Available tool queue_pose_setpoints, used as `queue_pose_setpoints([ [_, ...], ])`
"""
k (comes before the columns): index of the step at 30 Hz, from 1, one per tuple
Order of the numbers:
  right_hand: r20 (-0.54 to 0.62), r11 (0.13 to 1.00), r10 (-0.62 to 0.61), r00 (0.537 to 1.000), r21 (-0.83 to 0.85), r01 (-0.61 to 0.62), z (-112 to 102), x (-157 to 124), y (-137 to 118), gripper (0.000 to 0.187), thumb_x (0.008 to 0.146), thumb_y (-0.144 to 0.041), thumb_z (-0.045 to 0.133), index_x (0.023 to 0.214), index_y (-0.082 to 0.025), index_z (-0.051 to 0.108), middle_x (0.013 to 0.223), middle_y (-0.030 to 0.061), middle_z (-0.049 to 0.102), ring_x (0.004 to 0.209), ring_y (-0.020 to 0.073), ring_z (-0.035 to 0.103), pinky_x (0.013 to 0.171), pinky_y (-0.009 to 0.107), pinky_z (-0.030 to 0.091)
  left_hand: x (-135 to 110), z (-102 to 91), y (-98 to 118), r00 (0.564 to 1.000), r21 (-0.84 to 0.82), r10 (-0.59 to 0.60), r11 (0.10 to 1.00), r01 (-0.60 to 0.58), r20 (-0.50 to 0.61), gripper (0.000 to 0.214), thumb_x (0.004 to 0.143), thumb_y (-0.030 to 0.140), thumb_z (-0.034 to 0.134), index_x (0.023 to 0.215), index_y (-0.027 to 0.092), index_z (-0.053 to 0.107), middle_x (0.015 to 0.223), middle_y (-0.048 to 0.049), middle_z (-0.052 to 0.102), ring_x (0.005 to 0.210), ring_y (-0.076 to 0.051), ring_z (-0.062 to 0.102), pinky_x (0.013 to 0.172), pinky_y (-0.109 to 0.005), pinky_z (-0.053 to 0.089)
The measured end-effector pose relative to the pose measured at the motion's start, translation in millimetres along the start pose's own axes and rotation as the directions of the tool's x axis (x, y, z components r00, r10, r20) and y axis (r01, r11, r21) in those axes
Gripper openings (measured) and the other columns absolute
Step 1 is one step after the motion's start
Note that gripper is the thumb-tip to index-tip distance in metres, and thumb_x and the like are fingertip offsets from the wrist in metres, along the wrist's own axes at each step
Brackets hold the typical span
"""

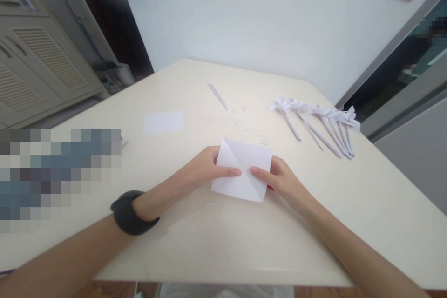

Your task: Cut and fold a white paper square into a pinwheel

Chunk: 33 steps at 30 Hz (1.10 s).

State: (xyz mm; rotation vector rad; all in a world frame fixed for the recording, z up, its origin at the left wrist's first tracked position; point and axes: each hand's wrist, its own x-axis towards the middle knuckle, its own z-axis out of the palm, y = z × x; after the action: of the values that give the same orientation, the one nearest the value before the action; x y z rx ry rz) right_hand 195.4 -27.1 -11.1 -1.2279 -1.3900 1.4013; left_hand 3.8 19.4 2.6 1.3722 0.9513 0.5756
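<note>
Both bare forearms reach in across the near edge of the tabletop (223, 251), the left arm (70, 260) from the lower left and the right arm (352, 247) from the lower right, converging toward the middle. The left wrist wears a dark band (129, 212). The left hand (199, 170) and right hand (284, 179) face each other, palms turned inward. Each is closed in a pinch on a sheet of paper (244, 163). The thumbs lie on top, tips nearly meeting, and the other fingers are hidden beneath.
</note>
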Motion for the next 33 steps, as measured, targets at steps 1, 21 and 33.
queue_pose_setpoints([
  [1, 0.0, 1.0, 0.003, 1.0, -0.008, -0.003, 0.5, 0.0, 0.4, 0.021, 0.082, -0.034, 0.059, 0.096, -0.019, 0.06, 0.097, 0.0061, 0.064, 0.081, 0.018, 0.059, 0.061, 0.025, 0.043, -0.2, 0.9, 0.9, 1.0, -0.001, -0.006, 1.0, 0.006, -0.019, 0.039, 0.065, 0.028, 0.073, 0.102, 0.019, 0.065, 0.104, -0.0072, 0.071, 0.093, -0.027, 0.066, 0.075, -0.034, 0.053],
  [21, -0.131, 0.993, -0.11, 0.985, 0.034, 0.115, -1.1, -1.2, -2.3, 0.022, 0.081, -0.039, 0.057, 0.092, -0.02, 0.062, 0.067, -0.0008, 0.05, 0.049, 0.0084, 0.037, 0.04, 0.021, 0.024, 0.1, -2.2, -1.8, 0.995, -0.049, 0.057, 0.997, -0.053, 0.086, 0.033, 0.071, 0.026, 0.069, 0.103, 0.019, 0.066, 0.109, -0.0058, 0.069, 0.103, -0.025, 0.062, 0.087, -0.033, 0.049],
  [33, -0.075, 0.984, -0.141, 0.987, -0.119, 0.131, -9.6, 2.6, -1.5, 0.013, 0.081, -0.033, 0.059, 0.083, -0.019, 0.06, 0.084, 0.0016, 0.059, 0.073, 0.0154, 0.053, 0.06, 0.024, 0.039, 4.9, -9.8, -5.5, 0.967, 0.229, 0.25, 0.939, -0.256, 0.058, 0.021, 0.08, 0.032, 0.058, 0.094, 0.019, 0.067, 0.098, -0.0037, 0.068, 0.093, -0.024, 0.062, 0.075, -0.029, 0.047],
])
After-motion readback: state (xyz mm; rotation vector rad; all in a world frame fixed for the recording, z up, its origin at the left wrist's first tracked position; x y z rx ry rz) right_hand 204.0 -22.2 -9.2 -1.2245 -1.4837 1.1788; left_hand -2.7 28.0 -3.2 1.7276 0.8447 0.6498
